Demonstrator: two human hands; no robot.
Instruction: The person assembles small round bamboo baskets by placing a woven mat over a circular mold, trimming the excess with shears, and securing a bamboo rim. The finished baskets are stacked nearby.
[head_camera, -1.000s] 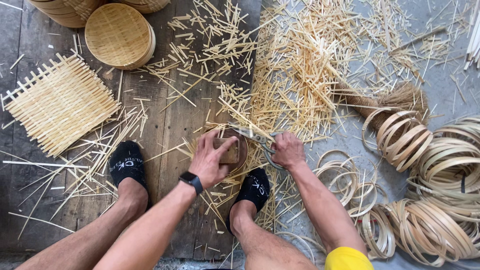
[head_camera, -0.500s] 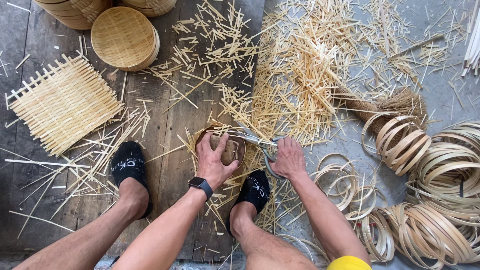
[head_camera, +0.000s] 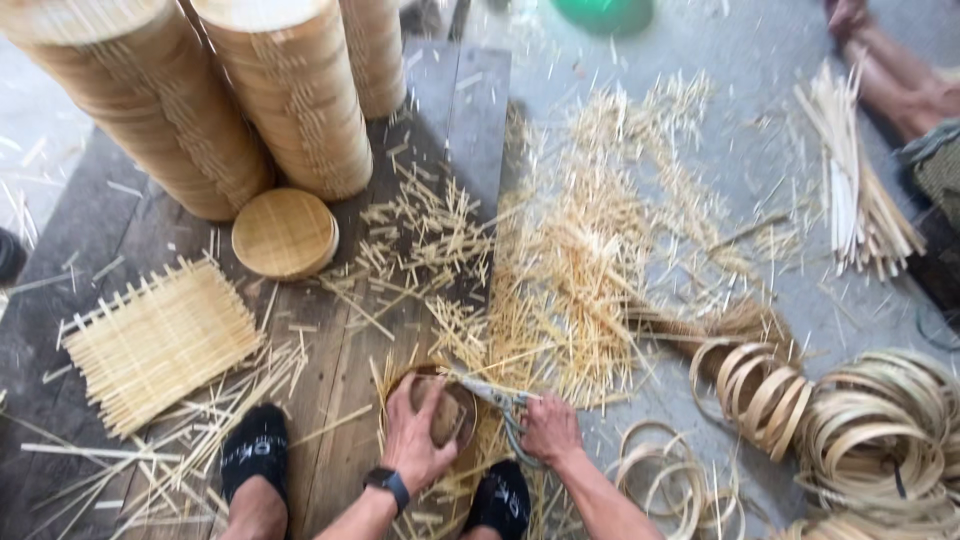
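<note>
Round bamboo steamer frame (head_camera: 440, 405) gripped by left hand (head_camera: 418, 435) on wooden floor; right hand (head_camera: 550, 430) closed around scissors (head_camera: 500, 400), blades at rim.

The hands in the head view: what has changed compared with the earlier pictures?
The view tilted up, revealing tall basket stacks. The left hand stays on the small round frame; the right hand still grips the shears. Woven mat unmoved.

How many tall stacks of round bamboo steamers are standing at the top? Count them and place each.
3. One stack stands at far left, one stack in the middle, and a third to its right, mostly cut off. More may be hidden beyond the frame.
</note>
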